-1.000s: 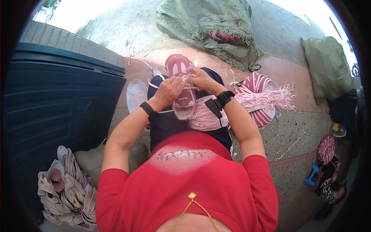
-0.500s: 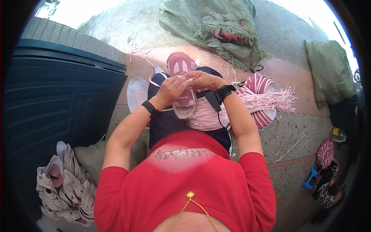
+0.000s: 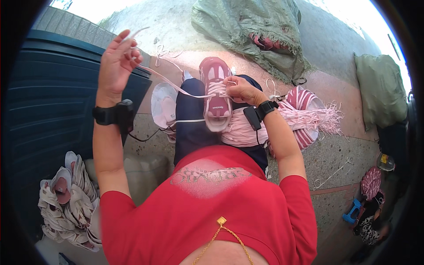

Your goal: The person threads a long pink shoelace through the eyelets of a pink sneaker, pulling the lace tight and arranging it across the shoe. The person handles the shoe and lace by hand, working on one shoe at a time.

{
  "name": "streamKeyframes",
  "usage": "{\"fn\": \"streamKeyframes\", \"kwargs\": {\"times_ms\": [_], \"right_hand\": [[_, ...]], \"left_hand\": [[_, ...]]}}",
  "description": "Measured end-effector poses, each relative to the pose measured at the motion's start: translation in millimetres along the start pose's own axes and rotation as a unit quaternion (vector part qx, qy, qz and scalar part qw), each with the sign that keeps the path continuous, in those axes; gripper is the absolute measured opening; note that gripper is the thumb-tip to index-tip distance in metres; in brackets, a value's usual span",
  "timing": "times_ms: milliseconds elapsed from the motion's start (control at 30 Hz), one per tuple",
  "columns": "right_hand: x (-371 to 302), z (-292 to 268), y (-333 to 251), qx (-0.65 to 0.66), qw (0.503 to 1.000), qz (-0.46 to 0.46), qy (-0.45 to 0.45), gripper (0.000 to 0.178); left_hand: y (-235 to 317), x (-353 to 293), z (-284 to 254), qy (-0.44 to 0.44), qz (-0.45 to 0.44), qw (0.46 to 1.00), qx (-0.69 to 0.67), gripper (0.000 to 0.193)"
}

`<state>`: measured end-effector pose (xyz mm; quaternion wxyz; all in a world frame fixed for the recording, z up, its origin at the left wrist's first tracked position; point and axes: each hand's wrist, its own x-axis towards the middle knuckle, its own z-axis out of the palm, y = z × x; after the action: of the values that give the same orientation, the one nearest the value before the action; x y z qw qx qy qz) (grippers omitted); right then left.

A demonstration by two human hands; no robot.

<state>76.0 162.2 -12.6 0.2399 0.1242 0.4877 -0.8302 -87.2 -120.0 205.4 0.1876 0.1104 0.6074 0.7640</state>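
The maroon-and-pink shoe upper (image 3: pixel 212 115) lies lengthwise over the gap between the thighs of the dark trousers (image 3: pixel 187 105), its pale-lined collar end nearest the body. A flat pale pink lace (image 3: pixel 192 94) runs from the crossed rows on the upper out to the raised left hand (image 3: pixel 118 66), whose thumb and forefinger close on it near its tip while the other fingers curl loosely. The right hand (image 3: pixel 244 92) is at the upper's right edge, thumb and forefinger nearly together beside the lacing; whether they pinch lace or the eyelet edge is too small to tell. The step looks like drawing a length of lace through an eyelet. To do it well, the right fingers should steady the eyelet edge so the upper does not twist, while the left draws evenly until the row sits flat, without puckering the sides. The lace should stay untwisted, and its free end should keep clear of the black cable (image 3: pixel 143 139) below the left wrist. The thick bundle of laces (image 3: pixel 245 128) across the right thigh sits just beside the upper, so loose strands could snag if the work drifts that way.
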Motion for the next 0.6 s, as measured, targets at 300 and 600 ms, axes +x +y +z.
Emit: {"fn": "streamKeyframes", "kwargs": {"times_ms": [300,600], "right_hand": [[-2.3,35.5,21.2,-0.448,0.835,-0.244,0.207,0.024],[-18.7,29.6,14.2,-0.444,0.837,-0.15,0.282,0.028]], "left_hand": [[120.9,-62.7,-98.7,-0.09,0.099,0.991,0.019,0.032],[59.1,-49.3,-140.9,0.112,0.069,0.975,0.18,0.034]]}}
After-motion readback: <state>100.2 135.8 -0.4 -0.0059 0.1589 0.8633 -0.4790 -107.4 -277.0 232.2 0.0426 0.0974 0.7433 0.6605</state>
